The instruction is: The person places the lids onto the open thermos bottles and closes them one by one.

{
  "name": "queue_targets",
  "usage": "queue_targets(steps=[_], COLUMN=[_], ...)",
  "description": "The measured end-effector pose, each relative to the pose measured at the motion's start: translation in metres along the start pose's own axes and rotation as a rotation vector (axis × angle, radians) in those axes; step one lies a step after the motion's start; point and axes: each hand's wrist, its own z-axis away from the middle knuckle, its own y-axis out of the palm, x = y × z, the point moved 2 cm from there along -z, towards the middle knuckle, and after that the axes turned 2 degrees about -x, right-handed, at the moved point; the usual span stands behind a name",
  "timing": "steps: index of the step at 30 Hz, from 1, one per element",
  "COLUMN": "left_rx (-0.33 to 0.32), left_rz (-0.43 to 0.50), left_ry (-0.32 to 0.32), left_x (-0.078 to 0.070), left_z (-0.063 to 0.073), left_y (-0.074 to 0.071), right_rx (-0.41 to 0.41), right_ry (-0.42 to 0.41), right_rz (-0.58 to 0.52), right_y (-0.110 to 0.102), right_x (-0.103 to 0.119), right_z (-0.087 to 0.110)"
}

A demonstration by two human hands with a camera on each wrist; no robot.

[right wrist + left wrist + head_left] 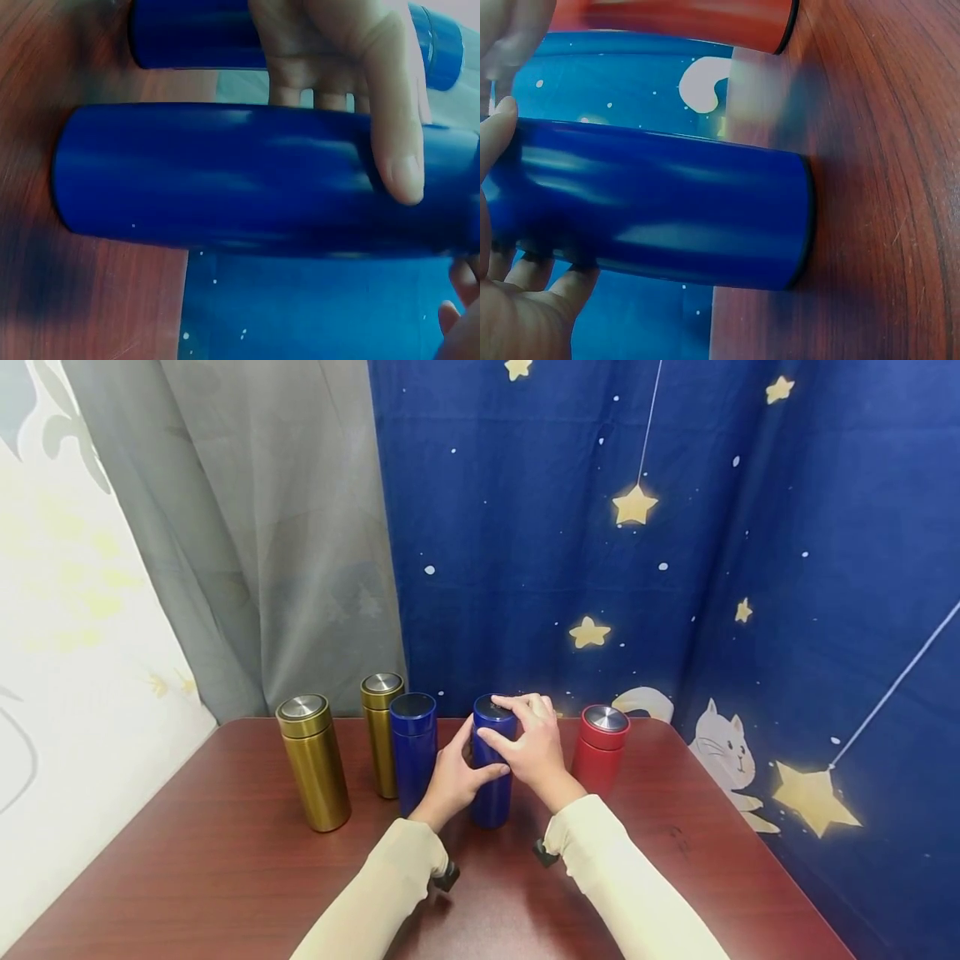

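Note:
A blue thermos bottle (491, 802) stands upright on the table between both hands. My left hand (453, 777) grips its body, with the thumb across the near side and the fingers round the other side, as the right wrist view shows. My right hand (534, 743) holds the bottle's lid (487, 708), the fingers reaching over its dark top, where small light marks show. A second blue thermos (412, 752) stands just left of the left hand. Behind the right hand is a red thermos (597, 760) with a silver-topped lid, its lower part partly hidden.
Two gold thermos bottles stand at left, one nearer (318, 777) and one farther back (381, 735). The reddish-brown wooden table (187, 860) ends at a grey curtain (315, 527) and a blue star-patterned curtain (525, 527).

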Motion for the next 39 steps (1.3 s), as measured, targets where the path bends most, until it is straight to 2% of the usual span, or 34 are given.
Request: queue_targets(steps=[4, 8, 11, 14, 17, 19, 22, 27, 30, 38, 39], left_rx=[-0.017, -0.019, 0.003, 0.009, 0.0, 0.002, 0.011, 0.006, 0.008, -0.002, -0.003], left_rz=[-0.041, -0.06, -0.065, -0.042, -0.002, 0.02, 0.018, 0.011, 0.027, 0.007, 0.011], left_ry=[0.023, 0.028, 0.017, 0.01, 0.009, 0.0, -0.012, 0.0, 0.0, 0.004, 0.006], left_x=[0.001, 0.0, 0.0, 0.001, 0.003, 0.002, -0.012, -0.041, -0.041, -0.04, -0.035], left_z=[0.0, -0.001, -0.001, 0.0, 0.002, 0.003, 0.006, 0.011, 0.01, 0.008, 0.007], left_y=[0.0, 0.002, 0.004, 0.004, 0.002, 0.0, -0.003, -0.006, -0.004, -0.005, -0.004], right_rx=[-0.086, -0.087, -0.011, 0.103, 0.204, 0.249, 0.3, 0.34, 0.33, 0.254, 0.239], right_ry=[0.017, 0.097, 0.163, 0.186, 0.169, 0.139, 0.111, 0.085, 0.05, 0.009, 0.008], right_rz=[0.106, 0.138, 0.047, -0.12, -0.284, -0.356, -0.404, -0.34, -0.261, -0.048, -0.033], right_y=[0.008, 0.011, 0.009, 0.006, 0.003, 0.0, -0.009, -0.018, -0.014, -0.014, -0.013], right_x=[0.008, 0.011, 0.009, 0.004, 0.001, -0.002, -0.002, -0.001, -0.012, -0.005, -0.004], right_z=[0.0, 0.002, 0.004, 0.006, 0.003, 0.001, -0.004, -0.008, -0.006, -0.005, -0.005])
